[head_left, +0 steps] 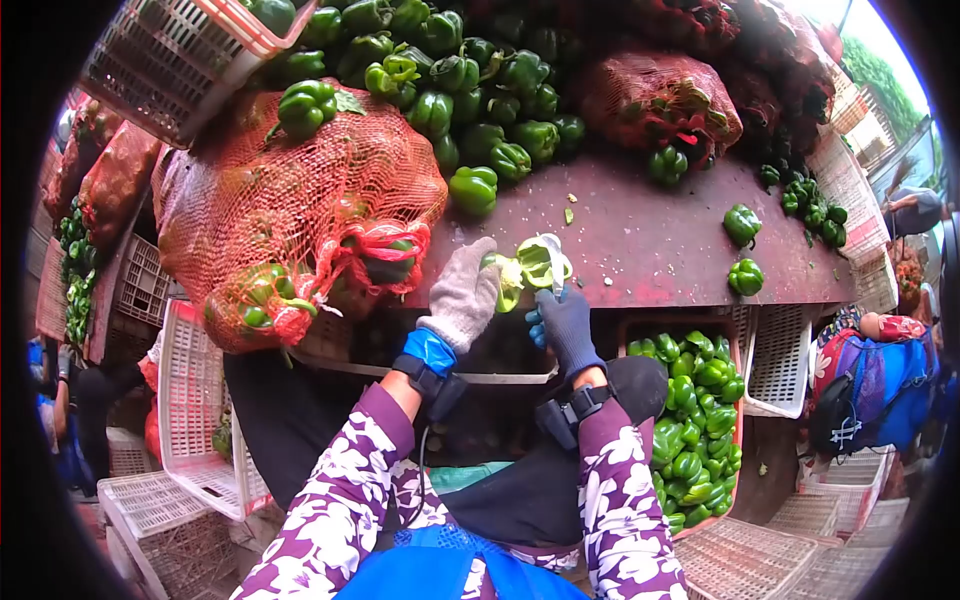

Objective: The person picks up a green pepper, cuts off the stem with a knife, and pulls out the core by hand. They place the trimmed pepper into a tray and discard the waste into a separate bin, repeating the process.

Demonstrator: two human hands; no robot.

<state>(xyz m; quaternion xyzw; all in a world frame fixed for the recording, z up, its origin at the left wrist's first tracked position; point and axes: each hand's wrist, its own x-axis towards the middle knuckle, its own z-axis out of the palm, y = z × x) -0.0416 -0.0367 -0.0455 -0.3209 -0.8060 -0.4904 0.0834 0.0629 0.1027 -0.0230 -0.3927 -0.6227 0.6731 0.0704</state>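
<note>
My left hand [465, 295], in a pale grey glove, is closed on a piece of cut green pepper [509, 282] at the table's front edge. Just right of it, my right hand [566, 330], in a dark blue-grey glove, is wrapped round a small tool whose light blade [554, 262] lies against an opened pepper half [537, 262]. The two pepper pieces are side by side, and whether they are still joined cannot be made out. A red mesh sack [290, 190] full of peppers stands left of my hands.
Whole green peppers [472, 190] are heaped at the back of the dark red table [640, 235]. Another mesh sack [655, 100] lies behind. A crate of peppers [695, 430] stands at my right knee, white crates [195, 400] at left. People [870, 385] are at both sides.
</note>
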